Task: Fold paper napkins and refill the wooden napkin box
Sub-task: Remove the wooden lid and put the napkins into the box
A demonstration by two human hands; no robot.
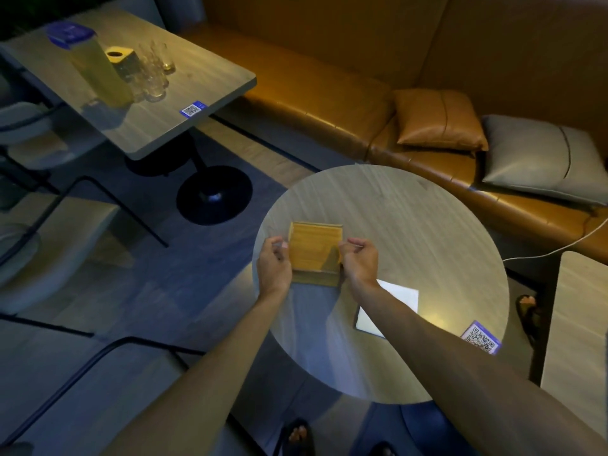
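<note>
Head view: wooden napkin box [314, 248] sits on round table [411, 218], left of centre, inside showing wood only. Left hand [274, 260] curls on box's left wall, right hand [360, 258] pinches right wall. Box likely rigid, light; hold by side walls. Paper napkin [399, 296] lies flat beside right forearm: thin, floppy; lift by edge.
</note>
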